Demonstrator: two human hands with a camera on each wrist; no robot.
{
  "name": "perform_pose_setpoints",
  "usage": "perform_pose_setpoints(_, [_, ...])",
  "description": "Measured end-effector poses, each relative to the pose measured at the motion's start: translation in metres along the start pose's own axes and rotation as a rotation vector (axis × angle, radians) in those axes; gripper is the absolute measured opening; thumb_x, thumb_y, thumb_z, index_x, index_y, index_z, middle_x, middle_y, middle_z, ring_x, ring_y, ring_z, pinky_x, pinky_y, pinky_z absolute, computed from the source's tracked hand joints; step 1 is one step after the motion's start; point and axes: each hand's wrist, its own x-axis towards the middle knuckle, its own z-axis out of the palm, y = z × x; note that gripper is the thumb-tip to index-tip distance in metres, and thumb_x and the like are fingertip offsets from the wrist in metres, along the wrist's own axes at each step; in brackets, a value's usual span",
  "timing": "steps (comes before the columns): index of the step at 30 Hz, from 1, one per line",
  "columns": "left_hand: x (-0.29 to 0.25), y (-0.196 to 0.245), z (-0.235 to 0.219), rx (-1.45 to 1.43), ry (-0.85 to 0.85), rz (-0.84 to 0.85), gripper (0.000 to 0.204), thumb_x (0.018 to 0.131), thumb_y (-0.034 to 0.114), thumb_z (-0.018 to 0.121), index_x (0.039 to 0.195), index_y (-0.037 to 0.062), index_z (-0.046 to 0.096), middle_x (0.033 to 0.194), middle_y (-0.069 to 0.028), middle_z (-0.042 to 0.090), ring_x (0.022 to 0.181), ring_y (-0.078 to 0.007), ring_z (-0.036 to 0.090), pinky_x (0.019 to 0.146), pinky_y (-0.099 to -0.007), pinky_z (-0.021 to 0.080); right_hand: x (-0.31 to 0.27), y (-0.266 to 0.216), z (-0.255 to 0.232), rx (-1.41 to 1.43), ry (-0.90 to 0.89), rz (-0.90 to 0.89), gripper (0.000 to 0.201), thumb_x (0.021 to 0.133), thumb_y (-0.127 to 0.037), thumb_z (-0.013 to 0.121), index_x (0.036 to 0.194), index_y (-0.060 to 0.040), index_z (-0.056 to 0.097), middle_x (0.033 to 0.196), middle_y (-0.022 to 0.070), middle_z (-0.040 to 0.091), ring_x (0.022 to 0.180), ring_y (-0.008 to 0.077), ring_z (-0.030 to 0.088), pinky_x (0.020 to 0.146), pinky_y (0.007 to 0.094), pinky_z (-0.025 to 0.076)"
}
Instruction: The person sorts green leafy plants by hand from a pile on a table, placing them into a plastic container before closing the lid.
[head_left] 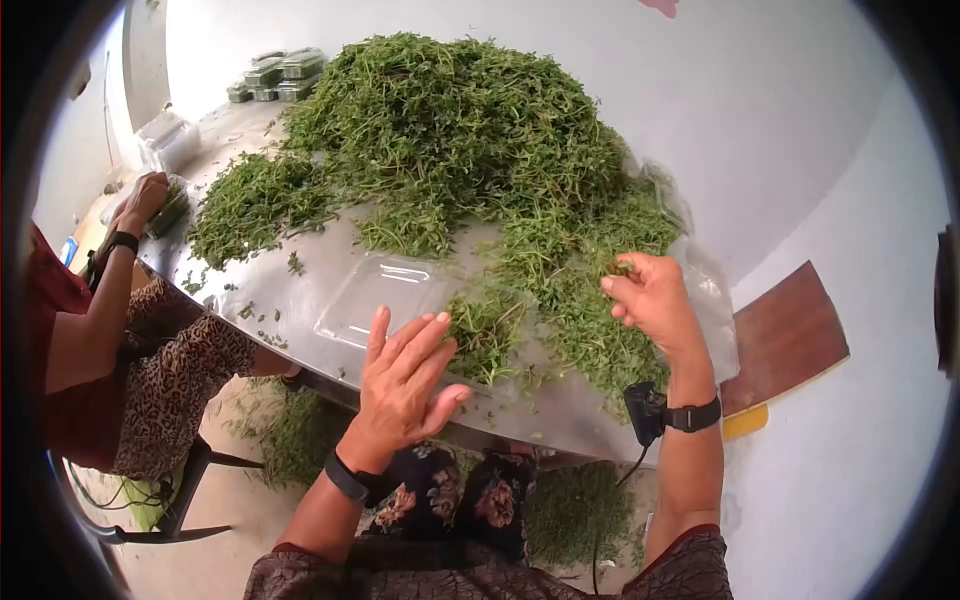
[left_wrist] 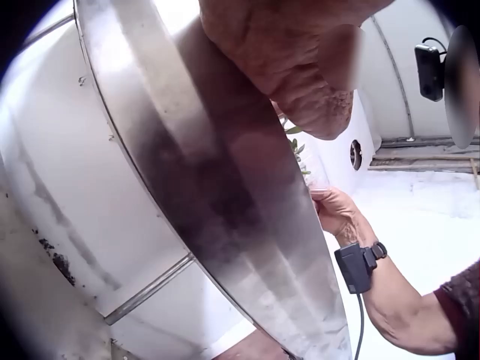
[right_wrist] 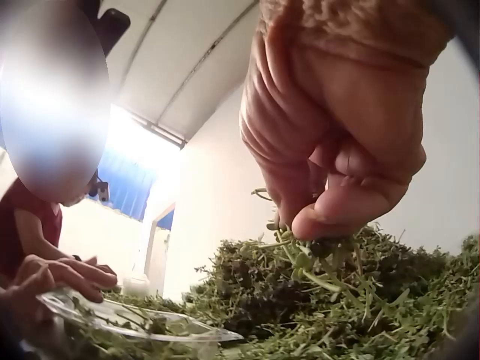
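Observation:
My right hand pinches a small sprig of leafy greens between thumb and curled fingers, close over the loose greens at the right of the metal table. The left hand is spread with straight fingers near the table's front edge. Its fingertips come right at a clear plastic container, whose see-through half lies flat. A small heap of greens sits just right of those fingers. In the left wrist view the underside of the table hides most of the work.
A tall mound of greens fills the back. Packed boxes are stacked at the back left. On the left, another person's hand is on a filled box. A brown board leans at the right; greens cover the floor below.

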Motion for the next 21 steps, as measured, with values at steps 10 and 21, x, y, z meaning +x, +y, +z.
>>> perform_pose_setpoints(10, [-0.001,-0.002,-0.003,-0.079,0.117,-0.04,0.047,0.088,0.036,0.056,0.113,-0.0022,0.059,0.128,-0.0162,0.054,0.119,-0.0331,0.051,0.112,-0.0519,0.019,-0.017,-0.028,0.048,-0.184,-0.04,-0.695,0.021,0.077,0.001,0.062,0.097,-0.0002,0.065,0.084,0.0121,0.065,0.067,0.0215,0.063,0.059,0.0315,0.047])
perform_pose_setpoints(21, [-0.002,-0.005,0.0,-0.086,0.101,0.002,0.049,0.09,0.04,0.052,0.118,0.0012,0.058,0.13,-0.0151,0.053,0.119,-0.0317,0.051,0.112,-0.0539,0.017,-0.014,-0.009,0.042,-0.276,0.002,-0.724,0.024,0.076,0.004,0.059,0.096,-0.0043,0.069,0.106,0.0141,0.068,0.087,0.0276,0.064,0.077,0.0336,0.051])
